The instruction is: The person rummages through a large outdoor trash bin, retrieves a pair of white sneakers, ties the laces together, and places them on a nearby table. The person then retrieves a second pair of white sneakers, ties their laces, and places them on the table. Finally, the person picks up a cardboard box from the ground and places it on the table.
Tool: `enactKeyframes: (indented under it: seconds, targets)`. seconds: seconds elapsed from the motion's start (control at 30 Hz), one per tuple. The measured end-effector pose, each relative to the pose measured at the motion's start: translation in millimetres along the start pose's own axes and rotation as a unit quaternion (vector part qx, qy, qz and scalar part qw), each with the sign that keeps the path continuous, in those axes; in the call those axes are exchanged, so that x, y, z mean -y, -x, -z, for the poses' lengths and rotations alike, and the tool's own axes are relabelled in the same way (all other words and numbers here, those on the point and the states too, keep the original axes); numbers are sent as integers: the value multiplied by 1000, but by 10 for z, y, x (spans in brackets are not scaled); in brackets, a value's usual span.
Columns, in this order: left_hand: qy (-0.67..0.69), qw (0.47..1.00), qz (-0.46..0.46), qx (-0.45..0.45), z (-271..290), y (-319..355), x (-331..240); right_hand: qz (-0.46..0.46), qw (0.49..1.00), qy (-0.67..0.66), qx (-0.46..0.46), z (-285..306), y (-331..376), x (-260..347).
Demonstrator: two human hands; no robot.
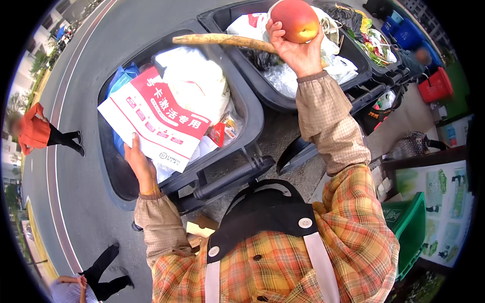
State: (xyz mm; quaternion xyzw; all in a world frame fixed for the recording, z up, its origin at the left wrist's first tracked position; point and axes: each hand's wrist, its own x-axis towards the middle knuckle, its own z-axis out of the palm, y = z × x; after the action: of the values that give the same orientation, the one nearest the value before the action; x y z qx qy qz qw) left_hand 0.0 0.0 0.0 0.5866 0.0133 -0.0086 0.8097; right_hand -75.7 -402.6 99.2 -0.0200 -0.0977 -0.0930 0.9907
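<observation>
My right hand (300, 55) is raised over the far bin with its fingers closed round a red and yellow peach (294, 21). A long pale-brown stick (222, 40) reaches out leftward from behind this palm; whether the hand grips it too I cannot tell. My left hand (140, 164) pinches the lower edge of a flat white and red cardboard envelope (151, 123), thumb on its front face. The envelope is tilted over the near black bin (252, 113), covering part of the rubbish inside. White plastic bags (194, 81) and a red wrapper (217, 134) show beside it.
A second black bin (268, 96) holds clear and white bags; another beyond holds vegetable scraps (379, 48). A green bin (410, 232) stands at right, a red bin (435, 86) farther off. One person in orange (36, 130) is at left, another (76, 288) at lower left.
</observation>
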Motion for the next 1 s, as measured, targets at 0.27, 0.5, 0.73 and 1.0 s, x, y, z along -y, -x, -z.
enactKeyframes:
  seconds: [0.27, 0.5, 0.73, 1.0]
  targets:
    - [166, 979, 58, 100, 152, 273, 36, 99, 962, 240, 80, -598, 1234, -355]
    - [158, 960, 103, 205, 75, 141, -16, 433, 714, 548, 49, -1092, 2200, -218]
    - [60, 973, 43, 220, 115, 203, -129, 390, 744, 542, 16, -1180, 3318, 256]
    - [-95, 925, -222, 293, -822, 1308, -520, 342, 900, 270, 21, -671, 4798, 501]
